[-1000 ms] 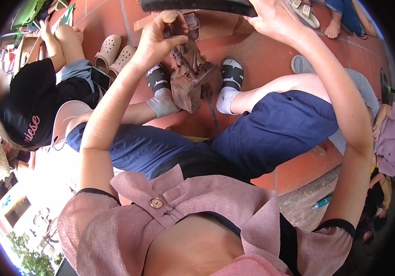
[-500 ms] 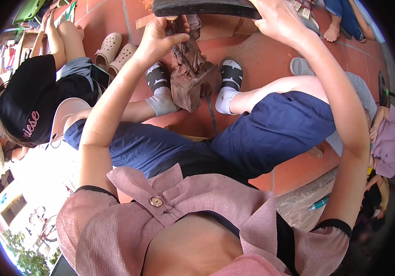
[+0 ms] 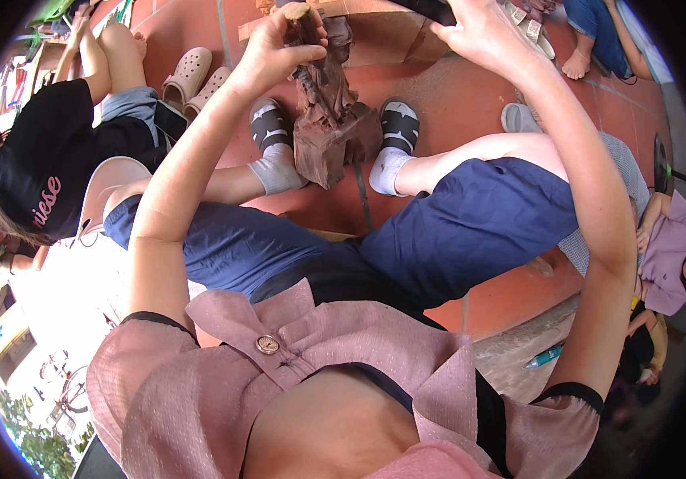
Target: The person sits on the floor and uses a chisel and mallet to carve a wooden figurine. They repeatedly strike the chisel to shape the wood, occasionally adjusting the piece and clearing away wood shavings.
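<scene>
Red tile floor [image 3: 447, 104] | left hand [image 3: 279, 48] grips wood carving [image 3: 331, 120] | right hand [image 3: 479, 32] open on dark object [image 3: 431, 8]

I sit on a floor of red-orange clay tiles [image 3: 471, 96], my legs stretched out in dark blue trousers [image 3: 471, 231] and my feet in white socks with black-and-white slide sandals [image 3: 397, 121]. To my left a person in a black short-sleeved shirt [image 3: 47, 168] sits on the same floor, and a pair of beige perforated clogs [image 3: 191, 73] lies beside them. Near my right knee rests a single pale grey slipper [image 3: 519, 118]. A blue pen [image 3: 547, 356] lies on the grey concrete edge to my right. My own top is dusty pink cloth with a round metal button [image 3: 268, 345].
</scene>
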Demonstrator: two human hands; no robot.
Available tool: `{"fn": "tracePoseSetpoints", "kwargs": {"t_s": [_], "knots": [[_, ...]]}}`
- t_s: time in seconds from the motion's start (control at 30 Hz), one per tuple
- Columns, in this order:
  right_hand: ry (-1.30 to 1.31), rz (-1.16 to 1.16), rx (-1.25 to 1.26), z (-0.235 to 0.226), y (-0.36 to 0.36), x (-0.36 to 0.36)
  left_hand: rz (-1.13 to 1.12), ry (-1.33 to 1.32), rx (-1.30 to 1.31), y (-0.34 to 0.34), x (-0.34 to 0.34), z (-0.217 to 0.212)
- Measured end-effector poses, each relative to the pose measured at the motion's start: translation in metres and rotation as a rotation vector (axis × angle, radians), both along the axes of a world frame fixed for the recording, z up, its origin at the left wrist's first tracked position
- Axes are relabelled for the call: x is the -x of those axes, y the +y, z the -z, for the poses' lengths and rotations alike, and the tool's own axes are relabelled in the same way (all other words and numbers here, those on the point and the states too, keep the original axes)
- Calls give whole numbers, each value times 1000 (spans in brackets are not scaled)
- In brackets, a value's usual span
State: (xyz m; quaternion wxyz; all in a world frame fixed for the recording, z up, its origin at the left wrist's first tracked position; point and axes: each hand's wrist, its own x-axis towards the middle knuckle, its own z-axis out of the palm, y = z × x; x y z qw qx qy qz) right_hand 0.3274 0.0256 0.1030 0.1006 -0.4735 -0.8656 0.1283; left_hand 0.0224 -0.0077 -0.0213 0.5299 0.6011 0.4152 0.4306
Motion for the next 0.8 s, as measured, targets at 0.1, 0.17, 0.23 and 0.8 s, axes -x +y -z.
{"fn": "tracePoseSetpoints", "kwargs": {"t_s": [0.1, 0.17, 0.23, 0.8], "knots": [[-65, 29, -20, -2, -3, 2, -38, -19, 50, -10, -17, -20], [34, 36, 13, -4, -5, 4, -39, -35, 44, -9, -16, -16], [178, -33, -20, -4, -6, 0, -46, -35, 40, -7, -16, -14], [18, -42, -61, 4, -1, 0, 55, 59, -85, -1, -4, 1]]}}
